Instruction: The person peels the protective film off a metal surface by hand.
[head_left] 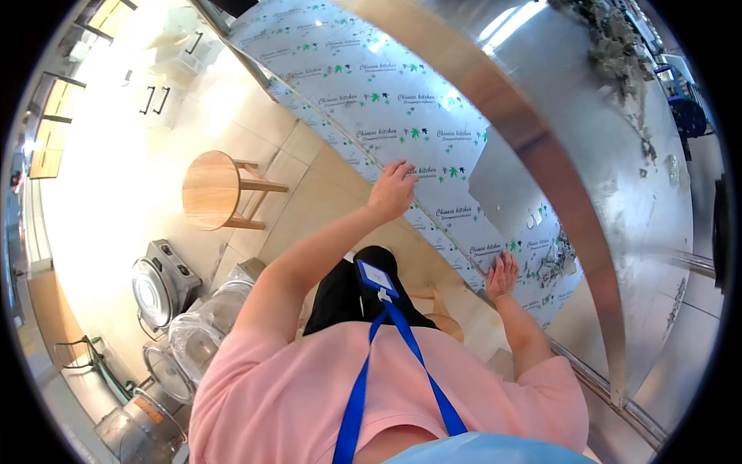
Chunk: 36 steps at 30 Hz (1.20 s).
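In front of me is a metal counter covered by a pale protective film (363,104) printed with "Chinese kitchen" and green leaves. My left hand (393,192) rests on the film at the counter's near edge, fingers loosely stretched and nothing visible in them. Further right, my right hand (502,277) lies on the film by the same edge, its fingers extended. Beyond it, torn film scraps (558,264) sit crumpled on the surface. A patch of bare metal (506,185) shows between the hands' far side and the upper shelf.
A metal shelf (533,131) overhangs the counter, with peeled scraps (618,54) on top. To the left stand a round wooden stool (212,190), a metal appliance (162,282) and plastic-wrapped items (205,336) on the floor. Another stool (444,325) is partly hidden by my body.
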Motion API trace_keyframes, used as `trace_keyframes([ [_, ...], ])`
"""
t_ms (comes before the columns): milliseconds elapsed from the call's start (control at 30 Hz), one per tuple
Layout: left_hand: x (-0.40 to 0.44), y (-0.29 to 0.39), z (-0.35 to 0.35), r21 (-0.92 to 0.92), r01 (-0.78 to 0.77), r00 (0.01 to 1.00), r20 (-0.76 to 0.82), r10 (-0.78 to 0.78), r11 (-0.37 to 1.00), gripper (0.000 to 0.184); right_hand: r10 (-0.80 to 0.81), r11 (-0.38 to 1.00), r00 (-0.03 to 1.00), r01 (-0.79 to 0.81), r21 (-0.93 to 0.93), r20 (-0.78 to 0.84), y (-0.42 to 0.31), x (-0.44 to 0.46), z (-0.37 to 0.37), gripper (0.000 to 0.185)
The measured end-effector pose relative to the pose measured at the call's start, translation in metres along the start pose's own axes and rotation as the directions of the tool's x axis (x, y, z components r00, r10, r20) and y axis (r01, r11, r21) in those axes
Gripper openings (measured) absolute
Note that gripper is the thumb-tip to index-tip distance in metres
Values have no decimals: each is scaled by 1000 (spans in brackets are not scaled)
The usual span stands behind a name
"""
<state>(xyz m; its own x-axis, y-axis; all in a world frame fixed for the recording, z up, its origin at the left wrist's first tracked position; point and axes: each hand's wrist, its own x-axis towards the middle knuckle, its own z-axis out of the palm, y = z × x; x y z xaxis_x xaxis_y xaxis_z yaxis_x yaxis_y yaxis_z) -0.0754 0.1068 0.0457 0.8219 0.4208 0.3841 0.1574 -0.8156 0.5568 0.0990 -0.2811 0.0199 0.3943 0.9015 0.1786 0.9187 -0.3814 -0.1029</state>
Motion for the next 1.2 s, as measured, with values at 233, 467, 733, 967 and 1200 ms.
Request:
trace_keyframes([
  [233, 49, -46, -24, 132, -63, 991, 128, 46, 989, 27, 32, 999, 999, -32, -25, 11, 0, -5, 4, 43],
  [467, 84, -112, -11, 80, -204, 979, -8, 205, 976, 28, -1, 1000, 1000, 0, -21, -12, 8, -7, 7, 43],
  [733, 68, -139, -17, -85, -355, 935, -31, 354, 931, 31, -29, 994, 999, 27, -103, -19, 10, -12, 5, 38],
  [967, 66, -140, -14, -152, -544, 837, -168, 520, 825, 29, -23, 931, 994, -18, -364, -107, 28, -42, 8, 42],
  [1200, 75, -152, -13, -79, -555, 828, -143, 542, 828, 27, 68, 859, 931, -237, -453, -359, -16, 1, 28, 38],
])
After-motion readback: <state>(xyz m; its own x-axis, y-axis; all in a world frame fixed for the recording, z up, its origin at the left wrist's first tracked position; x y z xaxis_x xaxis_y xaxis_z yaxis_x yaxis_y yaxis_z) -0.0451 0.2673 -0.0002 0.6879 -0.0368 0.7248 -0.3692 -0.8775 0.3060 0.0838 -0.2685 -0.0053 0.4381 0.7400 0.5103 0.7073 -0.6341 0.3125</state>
